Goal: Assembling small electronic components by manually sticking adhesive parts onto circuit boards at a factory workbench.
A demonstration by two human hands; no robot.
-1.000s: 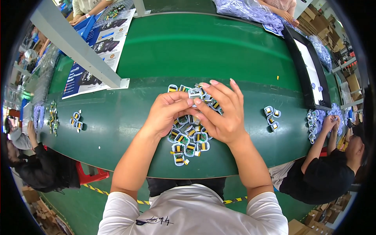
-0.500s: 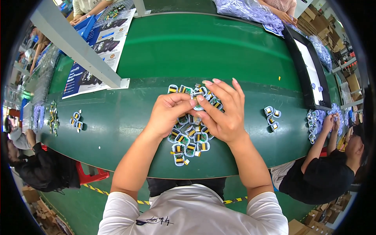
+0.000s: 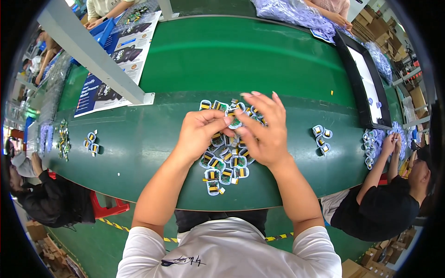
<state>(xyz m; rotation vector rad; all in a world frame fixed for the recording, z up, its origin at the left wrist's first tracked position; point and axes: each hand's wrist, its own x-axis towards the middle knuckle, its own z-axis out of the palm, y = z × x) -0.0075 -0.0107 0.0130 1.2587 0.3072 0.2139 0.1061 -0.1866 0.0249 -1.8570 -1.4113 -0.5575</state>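
Observation:
My left hand [image 3: 197, 134] pinches a small pale-rimmed casing [image 3: 235, 122] with a green circuit board inside, between thumb and fingers. Beside it, my right hand [image 3: 268, 136] is open, its fingers spread and a little blurred. The right index finger and thumb are close to the casing's right edge; whether they touch it I cannot tell. Under and around both hands spreads a pile of similar casings [image 3: 226, 176], with green boards and black-and-yellow parts. My hands hide the middle of this pile.
Smaller groups of casings lie left [image 3: 91, 143] and right [image 3: 321, 140] on the green table [image 3: 287, 194]. A grey metal post [image 3: 99, 60] stands over a printed sheet [image 3: 125, 60] at the left. A black-framed tray [image 3: 364, 83] sits far right. Co-workers sit at both sides.
My right index finger and thumb have drawn apart at the casing, and the right hand has shifted slightly. The left hand keeps its pinch almost in the same place.

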